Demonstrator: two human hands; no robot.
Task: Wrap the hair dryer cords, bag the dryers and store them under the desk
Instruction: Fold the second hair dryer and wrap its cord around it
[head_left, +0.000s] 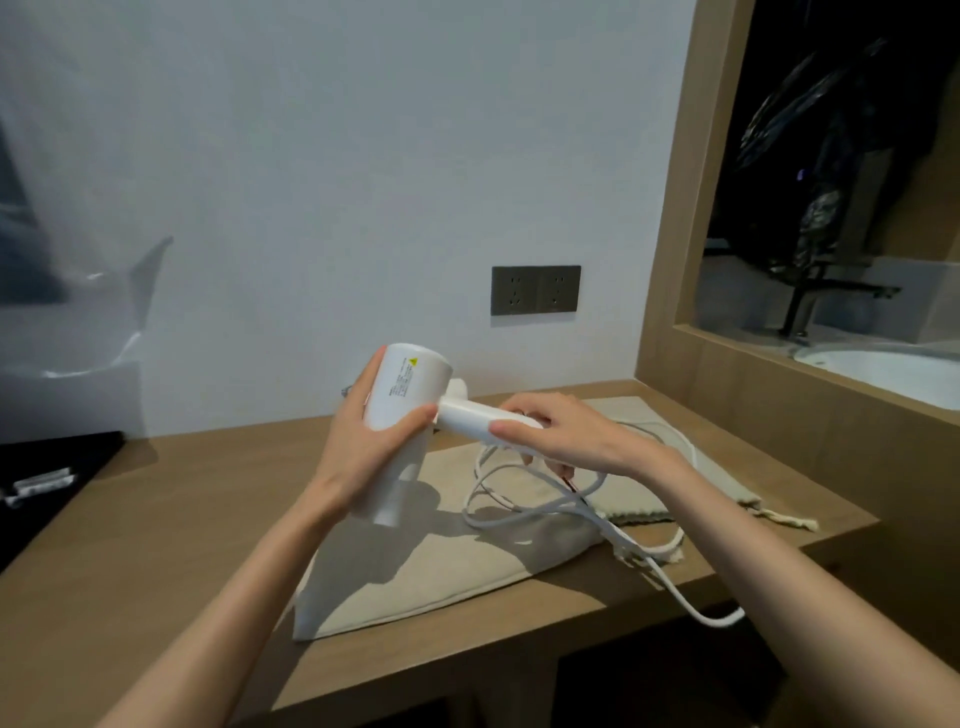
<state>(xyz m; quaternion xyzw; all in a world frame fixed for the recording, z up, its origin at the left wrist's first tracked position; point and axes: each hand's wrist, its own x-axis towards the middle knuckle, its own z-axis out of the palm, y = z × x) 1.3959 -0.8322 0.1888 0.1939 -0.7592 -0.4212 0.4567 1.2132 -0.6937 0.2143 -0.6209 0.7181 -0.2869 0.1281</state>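
Note:
A white hair dryer (402, 395) is held above the wooden desk (156, 545). My left hand (363, 441) grips its barrel, and my right hand (550, 434) grips its handle, fingers curled round it. The white cord (524, 499) hangs from the handle in loose loops onto the desk and trails over the front edge at the right. Under the dryer lies a beige cloth bag (441, 566), flat. A second beige drawstring bag (691, 467) lies further right, partly under the cord.
A dark double wall socket (535, 290) sits on the white wall behind. A black tray (47, 483) lies at the desk's left. A wooden frame (670, 208) at the right borders an opening onto a basin (883, 369). Dark space shows below the desk front.

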